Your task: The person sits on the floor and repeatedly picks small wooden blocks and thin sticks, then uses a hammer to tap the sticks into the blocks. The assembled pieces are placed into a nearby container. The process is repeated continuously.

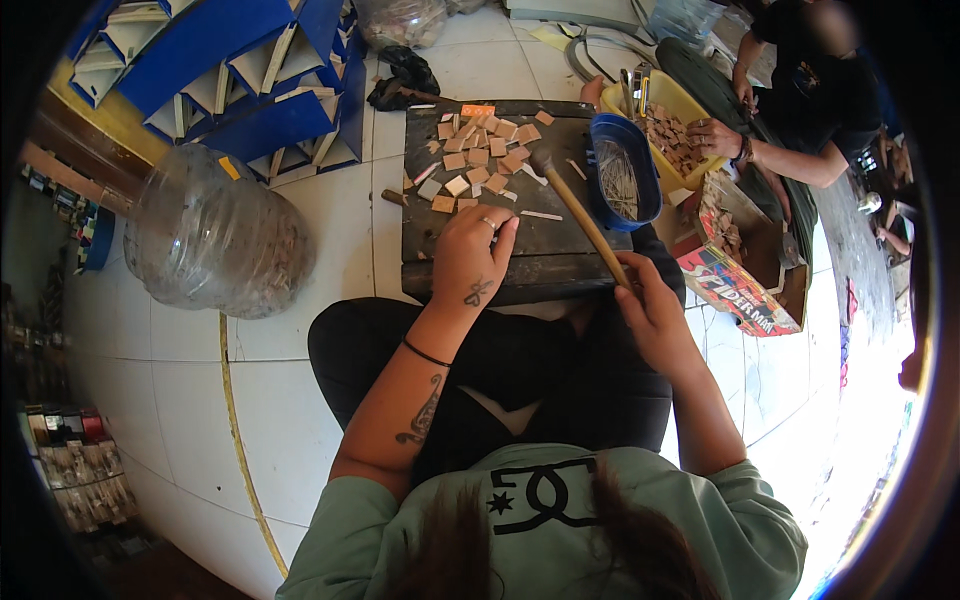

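In the upper middle of the frame, small wooden tiles point(478, 145) lay scattered on a low dark board point(555, 250). Just below them, the left hand point(470, 255) had its fingers curled in; I couldn't tell whether they pinched anything. Right of centre, the right hand point(652, 308) was wrapped around the lower end of a wooden stick point(585, 213), slanting up-left beside a blue tub point(625, 126).

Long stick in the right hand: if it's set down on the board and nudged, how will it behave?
Probably stiff: the stick looks wooden and straight. Likely apt to roll, since its shaft seems round. Perhaps head-heavy: the end away from the right hand is thicker, though its material is hard to tell.
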